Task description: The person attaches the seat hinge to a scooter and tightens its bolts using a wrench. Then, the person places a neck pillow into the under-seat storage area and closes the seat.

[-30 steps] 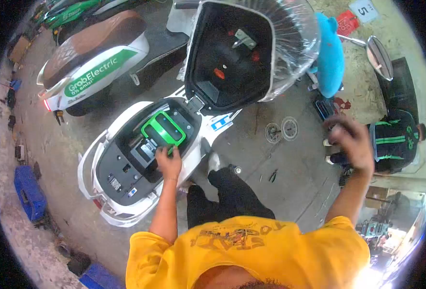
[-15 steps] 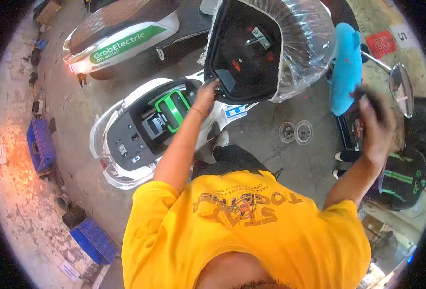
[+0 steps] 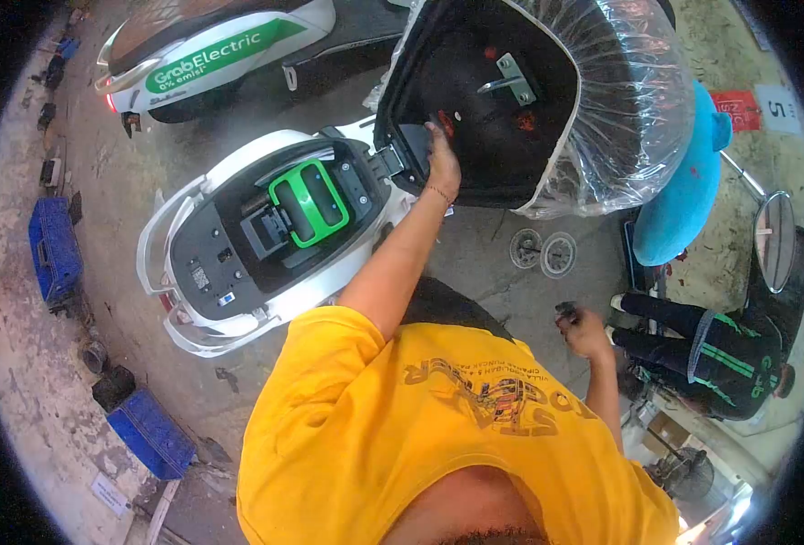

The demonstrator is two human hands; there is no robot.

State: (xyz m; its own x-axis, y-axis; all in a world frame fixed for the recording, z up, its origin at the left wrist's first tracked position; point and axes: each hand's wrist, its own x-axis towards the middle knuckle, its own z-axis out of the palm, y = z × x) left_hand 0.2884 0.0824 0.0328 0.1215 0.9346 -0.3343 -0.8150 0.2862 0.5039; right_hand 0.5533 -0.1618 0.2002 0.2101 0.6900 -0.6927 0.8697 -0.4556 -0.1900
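My left hand (image 3: 444, 171) rests against the black underside of the raised scooter seat (image 3: 484, 136), close to its hinge (image 3: 387, 162). Its fingers look stretched out along the surface, though partly hidden. Clear plastic wraps the seat's outer side. Below the hinge, the white scooter's storage bay lies uncovered, with a bright green handle (image 3: 308, 203) inside it. My right hand (image 3: 585, 334) is low at my right side, closed around a small dark object (image 3: 566, 313) whose kind I cannot make out.
Another white scooter with a green panel (image 3: 225, 56) stands beyond. To the right are a blue cover (image 3: 684, 182), a mirror (image 3: 774, 241) and a person in a dark, green-striped jacket (image 3: 734, 363). Blue crates (image 3: 54, 247) line the left wall. Two round discs (image 3: 556, 255) are on the floor.
My right hand has come down and inward from near the blue cover. My left hand has shifted from the seat's rim by the hinge onto its underside. The view has moved slightly.
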